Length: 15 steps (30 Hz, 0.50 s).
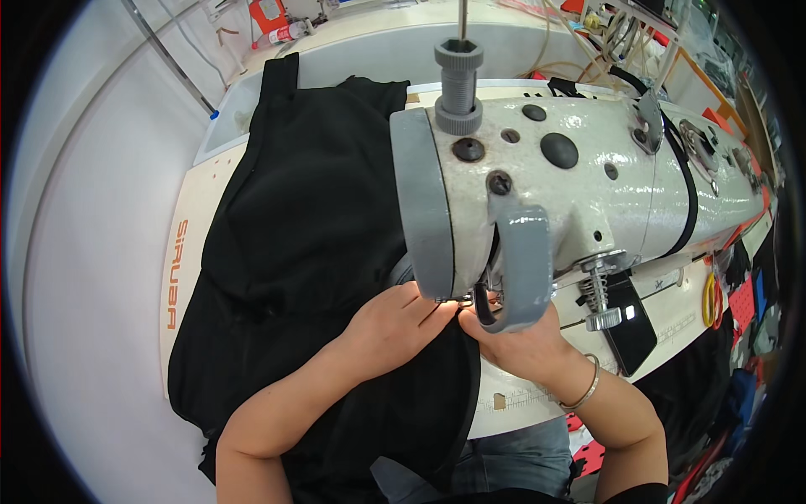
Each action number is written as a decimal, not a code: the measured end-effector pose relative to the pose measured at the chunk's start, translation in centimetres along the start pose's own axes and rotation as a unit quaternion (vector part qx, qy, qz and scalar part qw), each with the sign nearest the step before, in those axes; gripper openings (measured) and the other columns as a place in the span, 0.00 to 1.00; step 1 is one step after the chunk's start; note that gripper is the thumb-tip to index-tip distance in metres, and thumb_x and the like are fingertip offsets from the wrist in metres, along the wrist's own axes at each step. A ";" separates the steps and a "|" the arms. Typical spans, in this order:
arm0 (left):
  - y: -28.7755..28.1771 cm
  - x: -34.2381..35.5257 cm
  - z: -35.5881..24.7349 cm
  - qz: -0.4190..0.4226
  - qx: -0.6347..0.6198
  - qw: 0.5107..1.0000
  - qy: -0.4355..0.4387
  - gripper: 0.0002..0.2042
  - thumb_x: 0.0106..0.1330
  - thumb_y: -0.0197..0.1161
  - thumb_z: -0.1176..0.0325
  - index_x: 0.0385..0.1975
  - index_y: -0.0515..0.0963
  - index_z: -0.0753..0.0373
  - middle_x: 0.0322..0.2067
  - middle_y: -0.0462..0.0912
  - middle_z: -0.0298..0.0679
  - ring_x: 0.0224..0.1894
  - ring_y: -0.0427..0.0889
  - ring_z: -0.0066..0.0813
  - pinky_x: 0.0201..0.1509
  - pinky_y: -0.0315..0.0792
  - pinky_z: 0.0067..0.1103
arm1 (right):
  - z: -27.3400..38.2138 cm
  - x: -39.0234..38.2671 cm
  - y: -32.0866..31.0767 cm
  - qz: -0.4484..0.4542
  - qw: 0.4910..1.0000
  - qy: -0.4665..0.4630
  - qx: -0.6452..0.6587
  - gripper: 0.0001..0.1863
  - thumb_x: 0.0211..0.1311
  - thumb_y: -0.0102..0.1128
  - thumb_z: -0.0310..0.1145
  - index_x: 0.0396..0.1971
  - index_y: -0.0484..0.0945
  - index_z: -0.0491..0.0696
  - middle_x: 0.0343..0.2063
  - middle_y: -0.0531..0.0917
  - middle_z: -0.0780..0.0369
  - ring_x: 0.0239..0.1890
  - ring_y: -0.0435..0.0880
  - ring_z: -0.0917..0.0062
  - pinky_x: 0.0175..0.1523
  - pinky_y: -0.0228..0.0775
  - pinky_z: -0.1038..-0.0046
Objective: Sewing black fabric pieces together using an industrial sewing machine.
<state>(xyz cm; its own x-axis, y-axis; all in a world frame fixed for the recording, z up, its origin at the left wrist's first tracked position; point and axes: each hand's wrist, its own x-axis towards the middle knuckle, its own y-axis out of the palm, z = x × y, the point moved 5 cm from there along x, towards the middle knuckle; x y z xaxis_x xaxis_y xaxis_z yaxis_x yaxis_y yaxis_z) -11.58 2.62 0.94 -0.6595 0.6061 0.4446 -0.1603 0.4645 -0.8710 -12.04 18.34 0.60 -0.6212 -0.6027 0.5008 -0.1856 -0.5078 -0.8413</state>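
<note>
A large black garment [311, 193] with a strap at its far end lies over the sewing machine's bed and hangs down toward my lap. My left hand [395, 328] rests on it, fingers together, their tips at the cloth edge just left of the lit needle area. On the other side, my right hand [525, 344] closes its thumb and fingers at the same edge; the grey guard [533, 269] hides part of them. The pale sewing machine head [579, 176] stands above both hands and covers the needle and the stitching spot.
A black phone [630, 328] lies right of my right hand, with yellow-handled scissors [712, 298] farther right. The white table [512, 407] bears ruler marks at its front. A plastic bottle [288, 32] lies at the back left. A white wall [92, 252] stands at the left.
</note>
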 end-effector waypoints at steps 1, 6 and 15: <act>0.0 0.1 0.0 0.000 -0.017 1.000 -0.003 0.13 0.53 0.63 0.74 0.40 0.80 0.66 0.35 0.76 0.35 0.39 0.76 0.29 0.42 0.75 0.21 | -0.1 0.0 0.1 0.021 1.000 -0.015 -0.014 0.12 0.43 0.65 0.31 0.32 0.78 0.59 0.28 0.80 0.71 0.33 0.82 0.75 0.33 0.73 0.68; -0.1 0.0 -0.3 -0.001 0.044 0.998 0.036 0.12 0.53 0.64 0.74 0.39 0.80 0.67 0.36 0.76 0.36 0.39 0.77 0.29 0.39 0.74 0.21 | -0.1 -0.1 0.1 0.016 0.998 -0.046 -0.031 0.13 0.44 0.66 0.31 0.34 0.79 0.60 0.28 0.80 0.71 0.32 0.82 0.74 0.30 0.72 0.70; -0.6 0.1 -1.2 0.004 0.099 0.992 0.082 0.09 0.54 0.63 0.75 0.35 0.81 0.68 0.31 0.74 0.33 0.36 0.75 0.25 0.38 0.73 0.20 | 0.1 -0.2 0.1 -0.009 1.000 -0.014 0.001 0.14 0.44 0.66 0.31 0.34 0.80 0.61 0.29 0.81 0.71 0.35 0.82 0.75 0.31 0.72 0.70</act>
<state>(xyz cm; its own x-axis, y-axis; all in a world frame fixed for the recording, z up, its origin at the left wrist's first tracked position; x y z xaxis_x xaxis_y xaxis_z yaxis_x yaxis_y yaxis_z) -10.69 3.16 1.73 -0.5358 0.7138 0.4510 -0.3068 0.3331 -0.8916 -11.88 18.36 0.46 -0.5957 -0.6109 0.5214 -0.1944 -0.5202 -0.8316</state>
